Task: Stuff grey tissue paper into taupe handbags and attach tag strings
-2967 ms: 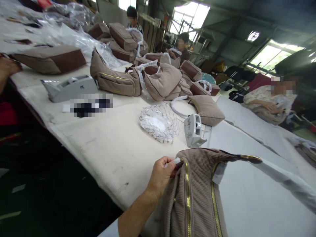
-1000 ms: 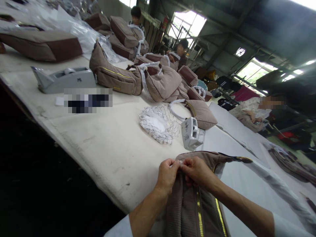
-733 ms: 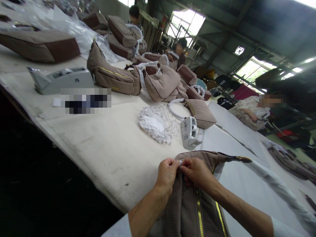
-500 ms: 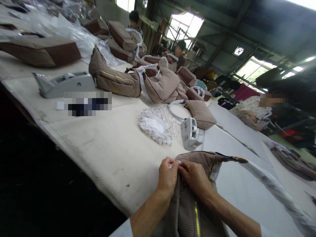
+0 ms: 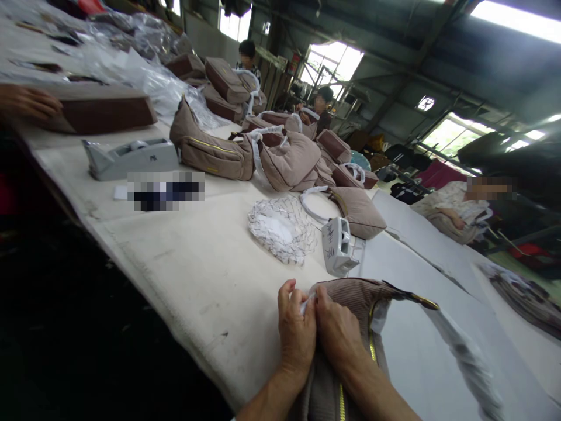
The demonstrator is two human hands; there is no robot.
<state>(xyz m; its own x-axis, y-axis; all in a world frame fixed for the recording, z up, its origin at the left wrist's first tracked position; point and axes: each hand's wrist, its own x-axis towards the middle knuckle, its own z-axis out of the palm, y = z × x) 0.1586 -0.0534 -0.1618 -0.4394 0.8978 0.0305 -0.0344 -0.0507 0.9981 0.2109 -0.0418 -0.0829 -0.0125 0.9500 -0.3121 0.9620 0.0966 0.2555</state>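
Taupe ribbed handbag (image 5: 350, 304) is lying on the worktop (image 5: 210, 275), its long axis running away from the person, while left hand (image 5: 297, 333) and right hand (image 5: 336, 333) are pinching a white tag (image 5: 307, 302) at its far-left corner.

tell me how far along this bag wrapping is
Done: several taupe bags farther along the table already have white-wrapped handles. In hand: the left hand and right hand pinch a small white piece at the top corner of the ribbed bag; its strap looks wrapped in white. Left: that corner is not finished, and the zip shows unwrapped.
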